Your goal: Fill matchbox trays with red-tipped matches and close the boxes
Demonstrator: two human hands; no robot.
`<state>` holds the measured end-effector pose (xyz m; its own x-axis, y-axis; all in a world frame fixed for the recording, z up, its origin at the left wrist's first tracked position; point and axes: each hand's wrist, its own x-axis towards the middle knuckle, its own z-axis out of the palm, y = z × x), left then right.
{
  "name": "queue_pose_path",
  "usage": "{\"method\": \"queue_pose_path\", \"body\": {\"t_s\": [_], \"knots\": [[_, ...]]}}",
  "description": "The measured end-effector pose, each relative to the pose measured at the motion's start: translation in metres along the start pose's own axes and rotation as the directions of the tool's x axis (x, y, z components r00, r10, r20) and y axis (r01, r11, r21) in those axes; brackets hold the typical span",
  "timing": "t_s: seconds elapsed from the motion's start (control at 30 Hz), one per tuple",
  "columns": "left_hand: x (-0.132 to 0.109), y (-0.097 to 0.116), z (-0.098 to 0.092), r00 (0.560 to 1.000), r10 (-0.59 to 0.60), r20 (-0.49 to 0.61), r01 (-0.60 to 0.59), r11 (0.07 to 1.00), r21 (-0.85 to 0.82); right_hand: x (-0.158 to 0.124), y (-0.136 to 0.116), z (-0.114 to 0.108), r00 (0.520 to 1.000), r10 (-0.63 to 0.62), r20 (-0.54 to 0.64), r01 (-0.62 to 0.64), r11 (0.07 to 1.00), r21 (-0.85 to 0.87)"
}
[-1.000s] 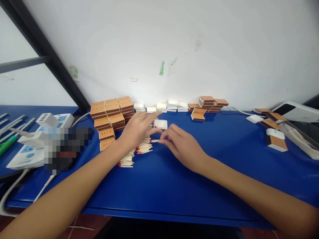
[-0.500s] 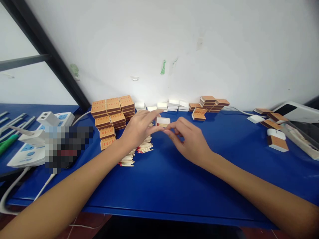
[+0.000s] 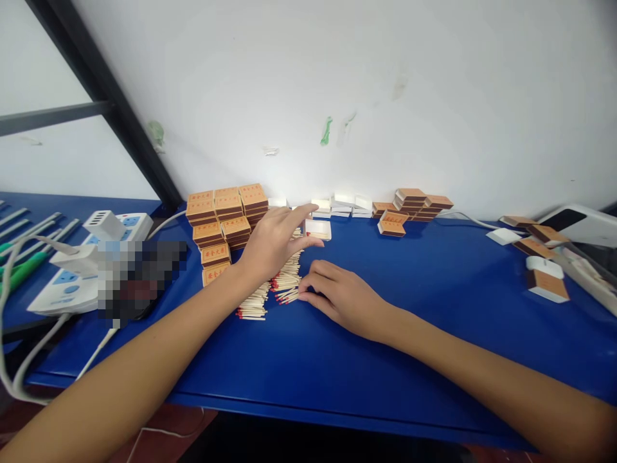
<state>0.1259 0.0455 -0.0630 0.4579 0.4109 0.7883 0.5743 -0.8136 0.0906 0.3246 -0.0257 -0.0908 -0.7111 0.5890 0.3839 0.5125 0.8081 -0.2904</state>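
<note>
A pile of red-tipped matches (image 3: pixel 270 296) lies on the blue table (image 3: pixel 385 379). My left hand (image 3: pixel 274 241) rests over the pile with its fingers stretched out. A small white open tray (image 3: pixel 319 229) sits between that hand's index fingertip and thumb tip. Nearer to me, my right hand (image 3: pixel 337 296) lies on the table with its fingers curled in. Its fingertips touch the right edge of the pile, and what they pinch, if anything, is hidden. A stack of orange matchboxes (image 3: pixel 226 209) stands just left of my left hand.
Empty white trays (image 3: pixel 344 202) and more orange boxes (image 3: pixel 414 202) line the wall. Loose boxes (image 3: pixel 547 283) and a white device (image 3: pixel 578 225) lie at the right. White power strips (image 3: pixel 72 283) with cables and a blurred dark object (image 3: pixel 139 276) sit at the left.
My right hand pulled back from the white tray toward me and dropped to the pile's right edge, fingers curling in. My left hand stayed over the matches by the tray.
</note>
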Motion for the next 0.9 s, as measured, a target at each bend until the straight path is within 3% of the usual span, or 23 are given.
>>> {"method": "queue_pose_path", "body": {"t_s": [0.27, 0.63, 0.9], "knots": [[-0.002, 0.001, 0.000, 1.000, 0.023, 0.010, -0.024, 1.000, 0.016, -0.004, 0.000, -0.008, 0.991, 0.091, 0.097, -0.089, 0.996, -0.032], [-0.002, 0.000, 0.002, 0.999, 0.045, 0.018, -0.045, 0.998, 0.032, -0.007, -0.008, -0.014, 0.987, 0.116, 0.110, -0.109, 0.991, -0.072], [0.000, 0.004, -0.001, 0.997, 0.077, 0.007, -0.077, 0.997, 0.021, -0.007, -0.005, -0.012, 0.985, 0.164, 0.046, -0.162, 0.986, -0.050]]}}
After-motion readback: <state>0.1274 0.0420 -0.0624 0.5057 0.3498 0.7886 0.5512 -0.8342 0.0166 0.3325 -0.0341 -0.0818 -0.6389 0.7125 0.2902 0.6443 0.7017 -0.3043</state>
